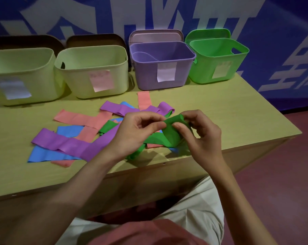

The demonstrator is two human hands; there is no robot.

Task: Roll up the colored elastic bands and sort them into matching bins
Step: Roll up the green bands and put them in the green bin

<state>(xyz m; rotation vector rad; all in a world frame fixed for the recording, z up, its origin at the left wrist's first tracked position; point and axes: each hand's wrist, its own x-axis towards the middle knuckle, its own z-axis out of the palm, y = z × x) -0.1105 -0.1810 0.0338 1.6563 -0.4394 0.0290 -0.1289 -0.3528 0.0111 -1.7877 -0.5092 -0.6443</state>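
Green band is lifted off the counter, held in the air between both hands just above the near edge. Left hand pinches the band at its upper edge, thumb and forefinger closed on the material. Right hand has its fingers curled round the started roll at the top of the band, thumb pressing from below. The free tail hangs down and trails onto the counter beneath the left wrist.

Handling, judged from how it drapes: thin, very light, limp. It folds and creases under its own weight, so no stiffness to rely on. Being elastic, it likely stretches if pulled and the roll may spring loose when released. Surface looks matte, probably grippy rather than slippery.

Where to hold: keep the roll pinched across its width at the core with one hand, and feed the flat tail close to the roll with the other, with light tension only. Holding far down the tail would let it twist.

Other bands lie loose and overlapping on the counter: purple band, pink band, blue band.

Green bin stands at the far right of the row, beside the purple bin; it is the likely destination.
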